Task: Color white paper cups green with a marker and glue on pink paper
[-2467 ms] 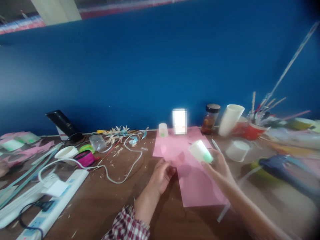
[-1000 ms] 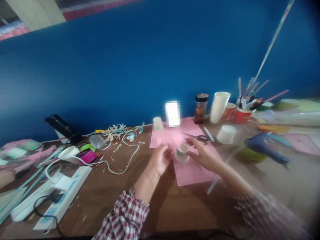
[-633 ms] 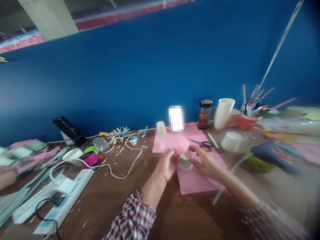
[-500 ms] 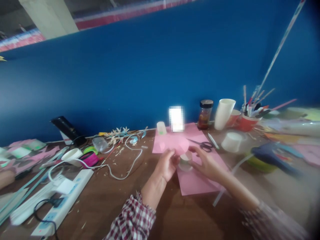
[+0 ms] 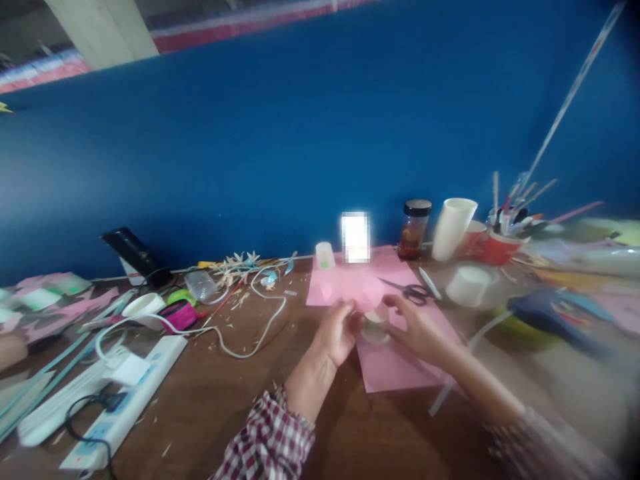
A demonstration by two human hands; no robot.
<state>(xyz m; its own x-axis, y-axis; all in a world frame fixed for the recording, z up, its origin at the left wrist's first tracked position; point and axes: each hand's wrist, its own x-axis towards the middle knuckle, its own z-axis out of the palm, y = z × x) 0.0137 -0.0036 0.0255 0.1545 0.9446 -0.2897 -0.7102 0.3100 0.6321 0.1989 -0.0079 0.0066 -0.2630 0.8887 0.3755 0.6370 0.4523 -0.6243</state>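
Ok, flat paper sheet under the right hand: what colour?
Pink: the flat paper sheet shows best in head view.

A round-edged pink cutout (image 5: 371,292) is held right beside a small whitish cup (image 5: 375,330)

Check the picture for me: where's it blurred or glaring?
Head view: the bright white upright rectangle is washed out and pixelated; head view: the blue gun-shaped tool and the right maroon-and-white checked fabric sleeve are smeared; head view: the bare left hand and bare right hand look clearer.
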